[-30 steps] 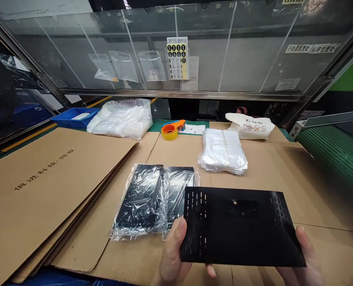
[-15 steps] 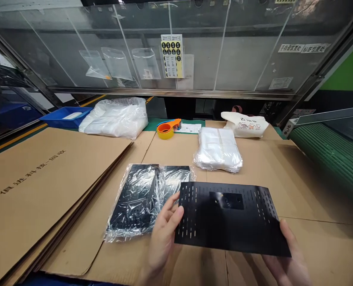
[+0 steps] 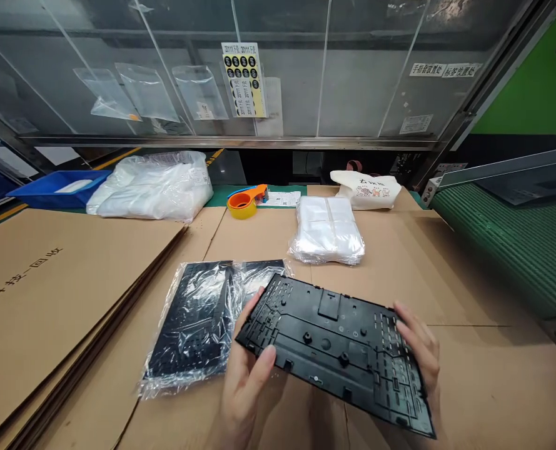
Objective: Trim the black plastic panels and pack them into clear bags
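Black moulded plastic panel (image 3: 334, 356) held above flat cardboard (image 3: 268, 237), just beside a clear-bagged panel (image 3: 193, 322). Left hand (image 3: 244, 390) pinching the panel's left edge, fingers (image 3: 263, 365) spread; right hand (image 3: 416, 340) curled around the right edge, fingers (image 3: 411, 328) slightly parted. Chinese print on stacked cardboard sheets (image 3: 47, 269): 科技 回收.

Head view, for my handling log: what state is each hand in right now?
Left hand: closed, holding the black molded panel by its left edge.
Right hand: closed, holding the same panel by its right edge.
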The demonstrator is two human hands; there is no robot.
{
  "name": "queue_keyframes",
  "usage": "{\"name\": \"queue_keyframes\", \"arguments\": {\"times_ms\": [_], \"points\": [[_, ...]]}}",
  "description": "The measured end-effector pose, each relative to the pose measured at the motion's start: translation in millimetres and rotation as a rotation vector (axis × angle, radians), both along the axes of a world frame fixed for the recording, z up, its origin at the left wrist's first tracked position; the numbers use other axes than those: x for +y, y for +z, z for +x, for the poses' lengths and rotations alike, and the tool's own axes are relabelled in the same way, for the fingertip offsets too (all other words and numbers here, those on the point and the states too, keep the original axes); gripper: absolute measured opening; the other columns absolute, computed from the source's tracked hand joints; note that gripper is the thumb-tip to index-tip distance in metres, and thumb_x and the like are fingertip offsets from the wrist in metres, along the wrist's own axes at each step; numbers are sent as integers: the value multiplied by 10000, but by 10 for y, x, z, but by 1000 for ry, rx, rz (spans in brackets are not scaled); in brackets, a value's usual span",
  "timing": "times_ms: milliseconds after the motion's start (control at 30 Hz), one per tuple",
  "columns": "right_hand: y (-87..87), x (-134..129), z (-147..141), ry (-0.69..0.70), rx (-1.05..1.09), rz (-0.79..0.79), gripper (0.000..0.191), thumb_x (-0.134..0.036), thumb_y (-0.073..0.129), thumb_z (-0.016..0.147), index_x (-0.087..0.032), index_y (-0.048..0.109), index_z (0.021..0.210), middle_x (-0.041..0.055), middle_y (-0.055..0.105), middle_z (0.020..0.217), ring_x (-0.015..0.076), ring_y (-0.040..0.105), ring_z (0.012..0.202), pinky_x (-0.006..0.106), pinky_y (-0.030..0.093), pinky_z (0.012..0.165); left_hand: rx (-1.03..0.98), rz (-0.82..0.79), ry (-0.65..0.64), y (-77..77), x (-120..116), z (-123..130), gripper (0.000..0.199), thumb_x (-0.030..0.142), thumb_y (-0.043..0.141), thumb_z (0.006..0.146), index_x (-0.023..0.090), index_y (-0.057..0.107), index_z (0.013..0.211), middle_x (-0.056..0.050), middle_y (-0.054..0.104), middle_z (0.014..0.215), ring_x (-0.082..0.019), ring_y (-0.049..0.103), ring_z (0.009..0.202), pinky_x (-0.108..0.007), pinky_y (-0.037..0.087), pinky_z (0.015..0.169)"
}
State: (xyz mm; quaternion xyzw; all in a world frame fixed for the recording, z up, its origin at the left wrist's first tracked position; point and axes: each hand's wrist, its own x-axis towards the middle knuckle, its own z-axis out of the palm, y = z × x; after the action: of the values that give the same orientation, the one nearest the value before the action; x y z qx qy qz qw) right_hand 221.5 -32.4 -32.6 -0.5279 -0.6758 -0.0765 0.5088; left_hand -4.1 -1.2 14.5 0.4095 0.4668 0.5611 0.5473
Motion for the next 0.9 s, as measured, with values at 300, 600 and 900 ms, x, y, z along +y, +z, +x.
{"name": "queue_keyframes", "arguments": {"times_ms": [300, 600, 900], "points": [[59, -15, -261, -53, 119, -141, 713, -269, 569, 894, -248, 216, 1513, 96, 221, 1568, 294, 248, 1419, 565, 232, 1125, 67, 12, 12, -104, 2, -87, 679, 387, 610, 857, 277, 307, 1454, -55, 335, 1527, -290, 252, 1426, -449, 204, 1192], [-80, -99, 14, 8, 118, -31, 536, -157, 478, 927, -325, 405, 1430, 0, 458, 1454, 226, 407, 1352, 488, 297, 1137, 163, 76, -102, -120, 19, -58, 766, 577, 646, 779, 271, 387, 1432, -40, 312, 1541, -295, 248, 1423, -410, 153, 1203], [-294, -218, 228, -289, 351, -118, 185, -317, 580, 900, -221, 730, 948, 56, 738, 973, 275, 699, 924, 387, 544, 866, 566, 288, -259, 591, 476, -302, 552, 514, 663, 790, 229, 613, 1260, -90, 591, 1309, -330, 476, 1271, -444, 278, 1137]]}}
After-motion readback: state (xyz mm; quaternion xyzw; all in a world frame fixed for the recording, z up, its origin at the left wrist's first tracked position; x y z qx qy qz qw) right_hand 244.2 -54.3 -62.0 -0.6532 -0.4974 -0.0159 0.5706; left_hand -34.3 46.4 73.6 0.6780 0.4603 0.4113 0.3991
